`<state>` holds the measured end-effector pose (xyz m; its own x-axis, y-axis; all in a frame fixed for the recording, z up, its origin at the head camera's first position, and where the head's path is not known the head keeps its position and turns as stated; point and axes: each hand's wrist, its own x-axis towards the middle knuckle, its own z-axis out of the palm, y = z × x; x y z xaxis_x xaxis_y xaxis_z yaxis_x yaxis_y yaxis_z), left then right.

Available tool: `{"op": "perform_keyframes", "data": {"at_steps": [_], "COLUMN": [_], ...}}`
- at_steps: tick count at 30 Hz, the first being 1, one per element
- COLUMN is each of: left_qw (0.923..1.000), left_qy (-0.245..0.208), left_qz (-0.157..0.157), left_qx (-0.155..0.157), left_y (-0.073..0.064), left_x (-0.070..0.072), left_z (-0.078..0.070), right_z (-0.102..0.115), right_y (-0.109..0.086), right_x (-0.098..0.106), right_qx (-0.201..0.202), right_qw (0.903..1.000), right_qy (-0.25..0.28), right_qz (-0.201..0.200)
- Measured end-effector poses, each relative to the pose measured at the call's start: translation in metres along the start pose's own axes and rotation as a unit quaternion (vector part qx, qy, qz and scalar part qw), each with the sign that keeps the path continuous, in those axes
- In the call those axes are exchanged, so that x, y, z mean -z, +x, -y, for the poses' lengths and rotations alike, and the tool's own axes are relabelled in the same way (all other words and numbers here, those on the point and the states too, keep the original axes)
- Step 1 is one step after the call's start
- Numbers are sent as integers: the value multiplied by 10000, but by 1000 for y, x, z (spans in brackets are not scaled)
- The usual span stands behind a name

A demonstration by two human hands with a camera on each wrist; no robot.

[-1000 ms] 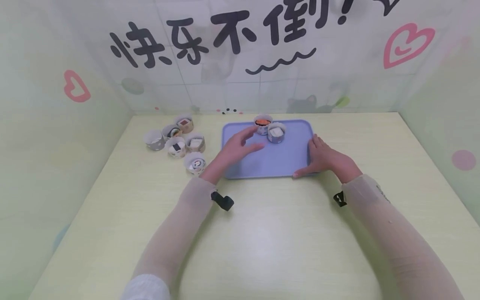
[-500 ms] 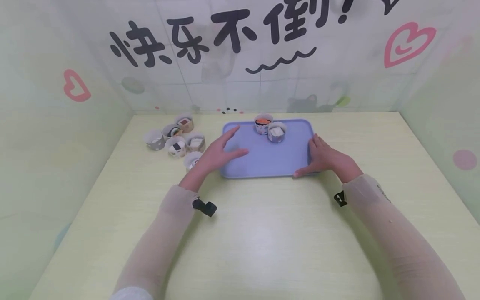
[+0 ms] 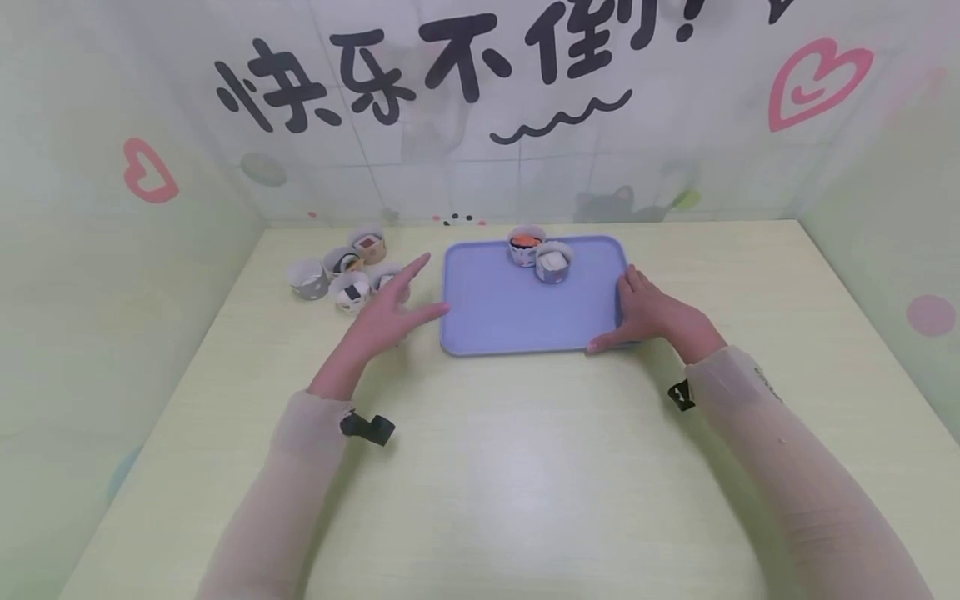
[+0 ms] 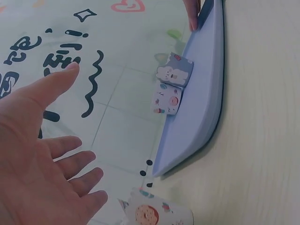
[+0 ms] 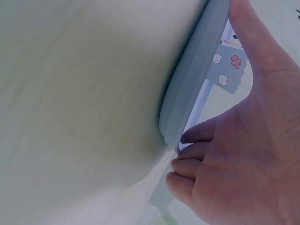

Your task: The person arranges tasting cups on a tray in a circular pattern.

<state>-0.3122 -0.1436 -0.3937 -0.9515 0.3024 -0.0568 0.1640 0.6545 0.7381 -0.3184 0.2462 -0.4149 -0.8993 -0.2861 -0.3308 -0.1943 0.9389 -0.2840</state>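
My left hand (image 3: 378, 321) is empty, thumb and fingers spread. In the head view it overlaps the cluster of paper cups left of the tray, hiding the nearest cup. My right hand (image 3: 651, 310) holds the right near corner of a blue tray (image 3: 510, 317). Its thumb lies on the near rim and its fingers (image 5: 197, 136) bend against the right rim. Near the tray's back edge stand two paper cups side by side: one with an orange-topped sushi piece (image 3: 526, 242), the other with a white piece (image 3: 553, 262).
Left of the tray, several printed paper cups stand close together, among them a grey cup (image 3: 308, 279), a cup with a black-and-white piece (image 3: 352, 292) and a cup with a brown-and-white piece (image 3: 368, 246). A printed wall (image 3: 450, 192) stands behind the pale wooden table (image 3: 487, 458).
My left hand has moved left from over the tray, near its cups, to the cup cluster, fingers staying spread. The right hand and the tray have stayed put.
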Motion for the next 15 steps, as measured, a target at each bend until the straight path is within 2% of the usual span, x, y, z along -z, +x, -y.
{"op": "perform_keyframes", "data": {"at_steps": [6, 15], "left_qw": [9997, 9992], "left_qy": [81, 0], "left_qz": [-176, -333], "left_qx": [129, 198], "left_y": [-10, -22], "left_x": [11, 15], "left_z": [12, 31], "right_z": [1, 0], "right_y": [-1, 0], "right_x": [2, 2], "right_qx": [-40, -36], "right_qw": [10000, 9999], "right_qy": [16, 62], "right_qz": [57, 84]}}
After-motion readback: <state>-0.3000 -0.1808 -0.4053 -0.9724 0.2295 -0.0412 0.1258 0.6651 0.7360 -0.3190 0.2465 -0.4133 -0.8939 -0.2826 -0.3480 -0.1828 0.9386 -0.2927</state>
